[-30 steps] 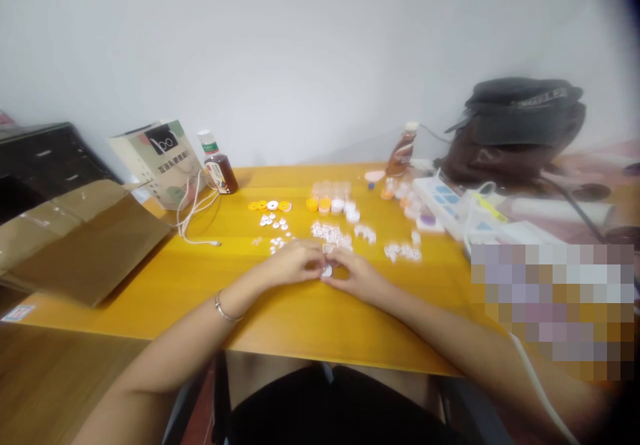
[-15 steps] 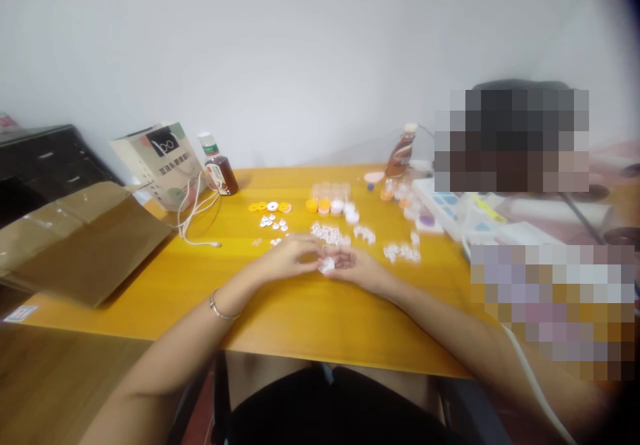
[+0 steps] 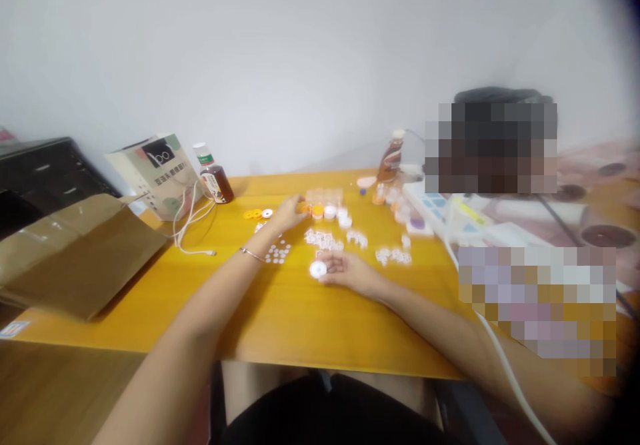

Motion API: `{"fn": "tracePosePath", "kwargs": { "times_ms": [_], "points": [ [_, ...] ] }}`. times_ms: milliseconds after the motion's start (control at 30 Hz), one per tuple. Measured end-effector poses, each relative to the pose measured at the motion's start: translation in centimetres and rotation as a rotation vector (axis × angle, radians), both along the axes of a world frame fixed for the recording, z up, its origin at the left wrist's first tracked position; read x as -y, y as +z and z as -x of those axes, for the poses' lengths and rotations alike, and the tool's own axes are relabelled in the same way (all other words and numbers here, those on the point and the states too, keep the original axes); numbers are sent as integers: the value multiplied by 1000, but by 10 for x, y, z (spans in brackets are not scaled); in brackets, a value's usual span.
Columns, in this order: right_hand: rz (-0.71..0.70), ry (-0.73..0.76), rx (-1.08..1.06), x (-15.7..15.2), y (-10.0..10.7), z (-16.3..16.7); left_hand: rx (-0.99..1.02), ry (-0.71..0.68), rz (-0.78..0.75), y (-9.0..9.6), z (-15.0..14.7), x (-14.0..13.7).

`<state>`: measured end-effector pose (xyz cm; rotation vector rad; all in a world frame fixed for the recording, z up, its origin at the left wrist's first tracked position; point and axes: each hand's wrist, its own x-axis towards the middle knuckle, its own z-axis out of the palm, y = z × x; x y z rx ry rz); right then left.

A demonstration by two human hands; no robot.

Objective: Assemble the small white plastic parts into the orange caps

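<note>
My left hand (image 3: 291,213) reaches across the table, its fingers closed at the edge of an orange round disc (image 3: 305,208) at the left end of a row of round pieces. Its fingertips are partly hidden and blurred. Nearer to me, my right hand (image 3: 347,273) pinches a white round disc (image 3: 318,270) with a small mark at its centre. Small white pieces (image 3: 323,238) lie in a cluster just beyond the right hand. Little white discs (image 3: 279,252) are spread beside my left wrist.
A brown paper bag (image 3: 85,252), a printed carton (image 3: 160,172), a white cable (image 3: 187,232) and a dark bottle (image 3: 216,178) stand or lie at left. A cola-coloured bottle (image 3: 391,157) stands at the back. Another person sits at right beside a white tray (image 3: 435,208).
My left hand has left the right hand and moved forward to the orange discs. The white disc stays in my right hand, its face now showing. The view has shifted slightly.
</note>
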<state>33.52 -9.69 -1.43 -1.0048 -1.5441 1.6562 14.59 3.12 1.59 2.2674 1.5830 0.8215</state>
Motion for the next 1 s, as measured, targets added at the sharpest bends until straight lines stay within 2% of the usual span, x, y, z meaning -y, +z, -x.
{"fn": "tracePosePath", "kwargs": {
  "times_ms": [200,367,400,467,533,600,667,833,1000],
  "points": [
    [8,8,-3,0,-1,-1,101,3,38,-8,-10,-6],
    [23,10,-35,1,1,-1,267,-62,96,4,1,23],
    [22,9,-42,2,1,-1,322,-106,145,6,6,34],
    [22,11,-53,1,2,-1,592,-251,396,10,15,57],
    [17,20,-59,1,2,-1,792,-324,612,10,24,77],
    [7,27,-62,0,1,-1,931,-351,737,8,30,92],
    [-3,22,-61,0,1,-1,1009,-360,792,4,33,100],
    [-31,-43,-62,1,1,0,1031,-378,801,1,30,104],
    [-39,-66,-51,2,3,1,933,-459,815,3,29,107]
  ]
}}
